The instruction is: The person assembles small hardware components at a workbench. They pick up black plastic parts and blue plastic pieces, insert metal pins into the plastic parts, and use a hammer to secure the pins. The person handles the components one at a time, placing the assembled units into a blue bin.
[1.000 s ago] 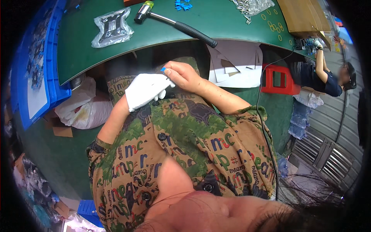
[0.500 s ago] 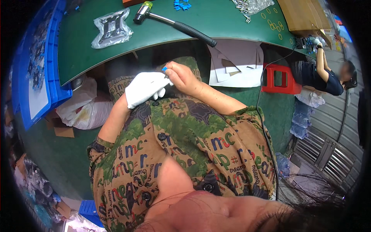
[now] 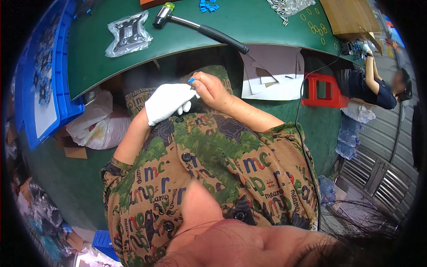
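My left hand (image 3: pixel 169 103), in a white glove, is curled closed over my lap below the table edge; whatever lies in its fingers is hidden. Bare, my right hand (image 3: pixel 212 92) meets it and pinches a small blue piece (image 3: pixel 191 80) between thumb and fingers. On the green table (image 3: pixel 267 33) ahead lies a hammer (image 3: pixel 200 29) with a black grip and a yellow-green tip. Left of it a black bracket-like part (image 3: pixel 128 34) sits in a clear plastic bag. More small blue pieces (image 3: pixel 209 6) are scattered at the far edge.
A blue bin (image 3: pixel 60 80) with small parts stands at the left. Metal pins (image 3: pixel 280 11), yellow rings (image 3: pixel 316 29) and a cardboard box (image 3: pixel 351 18) are at the far right. Beyond a red stool (image 3: pixel 324 91), another person (image 3: pixel 376 86) works. A cable (image 3: pixel 299 115) hangs at my right.
Both hands stay together over my lap, with almost no movement. The view has shifted very slightly.
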Tool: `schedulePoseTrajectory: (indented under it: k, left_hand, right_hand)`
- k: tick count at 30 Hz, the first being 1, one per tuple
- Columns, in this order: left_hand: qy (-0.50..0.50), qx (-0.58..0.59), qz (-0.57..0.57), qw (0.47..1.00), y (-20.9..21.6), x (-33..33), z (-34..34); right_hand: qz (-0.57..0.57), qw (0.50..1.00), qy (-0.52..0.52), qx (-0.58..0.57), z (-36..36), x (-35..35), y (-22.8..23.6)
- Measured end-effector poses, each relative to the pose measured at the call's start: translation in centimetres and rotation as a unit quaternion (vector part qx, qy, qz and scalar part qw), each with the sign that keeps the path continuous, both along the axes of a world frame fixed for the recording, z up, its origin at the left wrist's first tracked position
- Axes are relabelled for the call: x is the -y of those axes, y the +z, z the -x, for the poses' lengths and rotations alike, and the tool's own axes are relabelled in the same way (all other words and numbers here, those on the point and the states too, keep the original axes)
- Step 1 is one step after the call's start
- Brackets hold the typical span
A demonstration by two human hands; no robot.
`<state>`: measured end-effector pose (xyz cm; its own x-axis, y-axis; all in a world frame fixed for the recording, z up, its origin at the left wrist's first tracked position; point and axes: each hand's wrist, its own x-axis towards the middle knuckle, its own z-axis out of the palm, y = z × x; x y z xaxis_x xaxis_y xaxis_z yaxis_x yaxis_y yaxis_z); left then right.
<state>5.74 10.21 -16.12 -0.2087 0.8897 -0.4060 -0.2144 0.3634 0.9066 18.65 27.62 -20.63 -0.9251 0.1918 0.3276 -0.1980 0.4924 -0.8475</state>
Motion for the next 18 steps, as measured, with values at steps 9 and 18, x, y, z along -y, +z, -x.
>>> schedulePoseTrajectory:
  k: [9,18]
  left_hand:
    - [0.010,0.022,-0.001,1.000,-0.3,0.1,0.0]
    - [0.000,-0.044,-0.023,0.999,-0.3,0.1,0.0]
  right_hand:
    - [-0.002,1.000,-0.003,-0.006,0.0,0.0,0.0]
    - [-0.038,0.999,0.015,-0.013,0.0,-1.3,0.9]
